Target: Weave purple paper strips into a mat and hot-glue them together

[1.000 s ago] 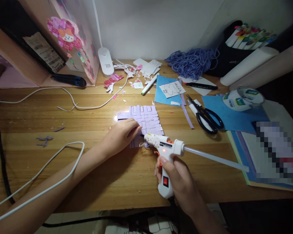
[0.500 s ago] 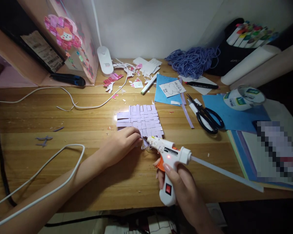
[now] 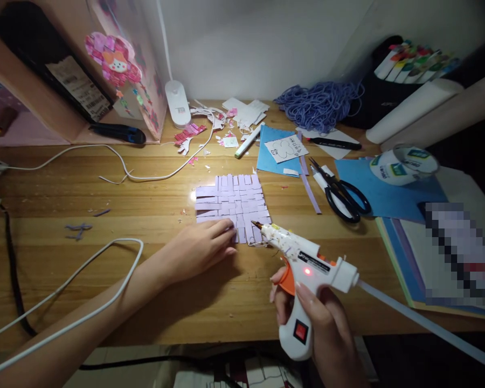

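A woven mat of lilac paper strips (image 3: 242,196) lies flat on the desk, with loose strip ends along its edges. My left hand (image 3: 208,242) is at its lower-left edge, fingers together and bent, with the fingertips holding the paper down. My right hand (image 3: 323,318) is wrapped round the handle of a white hot glue gun (image 3: 303,269), whose red light is on. A finger is at its orange trigger (image 3: 286,277). The gun's dark nozzle (image 3: 257,224) is over the mat's lower-right part. A long glue stick (image 3: 420,320) sticks out of the gun's back.
Black-handled scissors (image 3: 343,196), a lilac strip (image 3: 310,192) and blue paper (image 3: 272,161) lie right of the mat. Tape rolls (image 3: 404,164) stand farther right. Paper scraps (image 3: 242,116) and blue-purple cord (image 3: 319,108) lie at the back. A white cable (image 3: 133,269) crosses my left forearm.
The glue gun has moved right and toward me, its nozzle leaving the spot by my left fingertips. My left hand has stayed at the mat's edge. The view has shifted slightly.
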Tool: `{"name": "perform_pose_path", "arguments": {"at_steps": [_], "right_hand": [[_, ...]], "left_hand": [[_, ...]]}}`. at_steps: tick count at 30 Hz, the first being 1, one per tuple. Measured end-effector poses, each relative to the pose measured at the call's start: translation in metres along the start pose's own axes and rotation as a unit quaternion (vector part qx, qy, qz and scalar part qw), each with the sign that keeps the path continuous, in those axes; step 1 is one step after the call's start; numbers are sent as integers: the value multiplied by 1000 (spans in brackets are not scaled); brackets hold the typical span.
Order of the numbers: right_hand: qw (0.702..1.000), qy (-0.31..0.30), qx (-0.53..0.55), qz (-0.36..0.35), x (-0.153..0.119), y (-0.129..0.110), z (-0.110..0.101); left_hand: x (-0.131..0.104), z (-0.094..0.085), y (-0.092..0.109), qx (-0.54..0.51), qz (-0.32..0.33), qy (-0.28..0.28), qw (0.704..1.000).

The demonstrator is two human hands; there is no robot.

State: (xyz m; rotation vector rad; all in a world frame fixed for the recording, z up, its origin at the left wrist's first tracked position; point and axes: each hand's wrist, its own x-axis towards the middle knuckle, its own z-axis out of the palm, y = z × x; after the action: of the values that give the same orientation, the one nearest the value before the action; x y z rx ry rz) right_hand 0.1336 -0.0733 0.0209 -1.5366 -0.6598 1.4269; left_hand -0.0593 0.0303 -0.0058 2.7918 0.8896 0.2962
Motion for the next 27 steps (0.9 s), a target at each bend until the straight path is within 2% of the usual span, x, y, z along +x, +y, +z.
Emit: {"name": "perform_pose_path", "arguments": {"at_steps": [4, 9, 11, 13, 14, 16, 18, 20, 23, 25, 27], "right_hand": [[1000, -5, 8, -7, 0, 4, -1], [1000, -2, 21, -8, 0, 6, -2], [999, -5, 32, -13, 0, 6, -1], [999, -11, 37, -16, 0, 6, -1], [999, -13, 38, -17, 0, 6, -1], [999, -12, 33, -18, 1, 6, 0], [999, -15, 26, -19, 1, 5, 1], [999, -22, 19, -18, 2, 3, 2], [999, -32, 18, -5, 2, 2, 3], [999, -36, 7, 5, 2, 3, 3], [999, -42, -13, 7, 1, 4, 3]], "left_hand": [[-2, -1, -5, -20, 20, -3, 1000], [-2, 3, -7, 28, 71, 27, 997], [-5, 2, -7, 36, 110, 46, 992], [-9, -2, -7, 37, 133, 91, 986], [-11, -4, -7, 38, 125, 119, 984], [-14, -9, -8, 39, 67, 158, 984], [-15, -13, -11, 36, 4, 143, 989], [-13, -16, -15, 20, -22, 86, 996], [-11, -18, -20, -15, -4, 14, 1000], [-11, -17, -23, -28, 5, 5, 1000], [-11, -16, -23, -22, 6, 18, 1000]]}}
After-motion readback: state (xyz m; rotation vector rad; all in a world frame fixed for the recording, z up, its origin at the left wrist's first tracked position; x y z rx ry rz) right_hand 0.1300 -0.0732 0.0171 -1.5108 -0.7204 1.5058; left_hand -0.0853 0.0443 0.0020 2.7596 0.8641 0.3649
